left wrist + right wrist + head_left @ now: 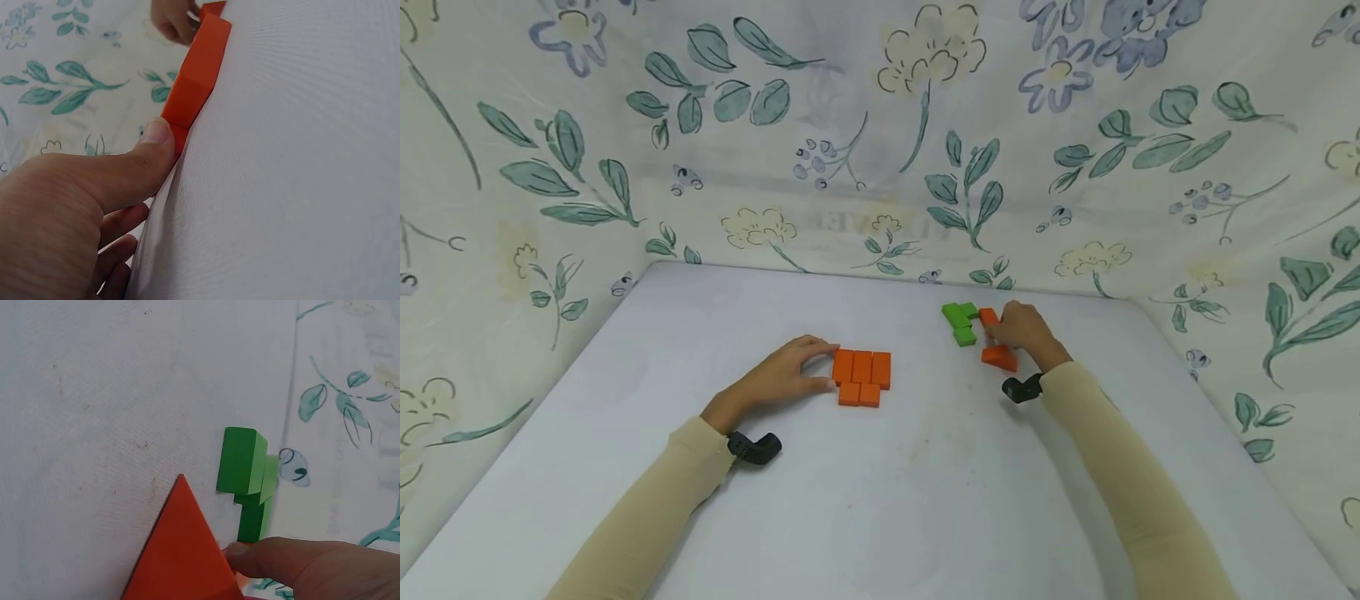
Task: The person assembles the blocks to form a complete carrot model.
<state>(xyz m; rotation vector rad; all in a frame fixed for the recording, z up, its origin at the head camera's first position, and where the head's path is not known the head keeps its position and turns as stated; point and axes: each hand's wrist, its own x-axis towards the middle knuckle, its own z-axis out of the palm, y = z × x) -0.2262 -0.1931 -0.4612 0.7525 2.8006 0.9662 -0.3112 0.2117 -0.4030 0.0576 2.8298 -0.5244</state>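
Observation:
My left hand [778, 371] rests beside a flat group of orange blocks [862, 367], three longer ones in a row above two shorter ones. Its thumb [159, 140] touches the near left edge of the group, and the index finger reaches the upper left corner. On the right, my right hand [1026, 329] pinches a small orange block [988, 317], partly hidden by the fingers. Just in front of that hand lies an orange triangular block [998, 358], large in the right wrist view. Green blocks [957, 315] sit touching each other left of the right hand.
A white table [917, 500] carries all the blocks. Behind and around it hangs a floral cloth [850, 192]. Dark wrist devices [756, 448] are strapped on both wrists, over beige sleeves.

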